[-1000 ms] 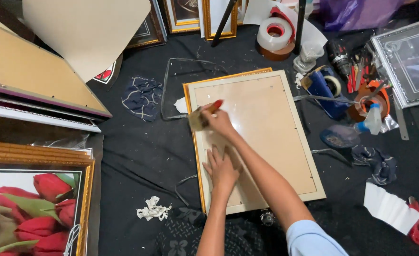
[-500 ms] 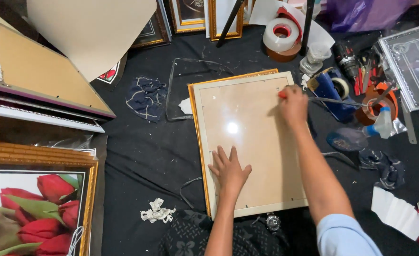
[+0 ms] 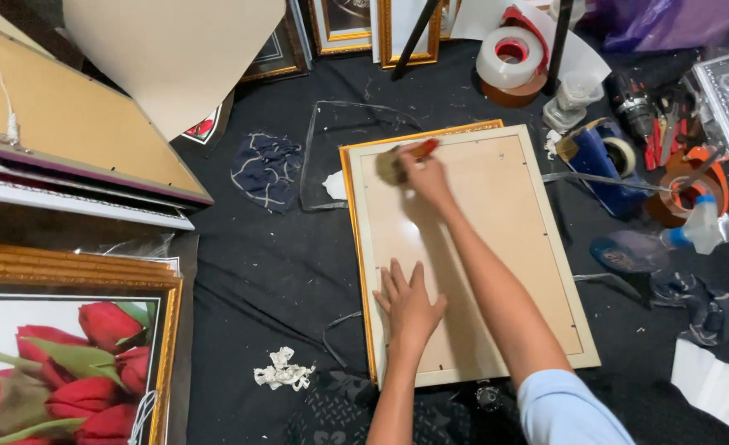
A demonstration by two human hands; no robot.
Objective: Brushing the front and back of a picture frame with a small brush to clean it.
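Head view shows no container with contents near the picture frame (image 3: 496,239), which lies face down on the black cloth (image 3: 257,272). Her right hand (image 3: 424,173) grips a red-handled brush (image 3: 405,158) at the frame's upper left corner, bristles on the backing board. Her left hand (image 3: 408,303) lies flat, fingers spread, on the frame's lower left part. Tape rolls (image 3: 509,58) stand beyond the frame's top edge, and a tulip picture (image 3: 59,363) lies far left of it.

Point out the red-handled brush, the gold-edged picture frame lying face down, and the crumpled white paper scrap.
Red-handled brush (image 3: 405,158), head view, on its bristle end beside the right hand.
Gold-edged picture frame lying face down (image 3: 504,214), head view, on its bare backing board.
Crumpled white paper scrap (image 3: 283,371), head view, on its middle.
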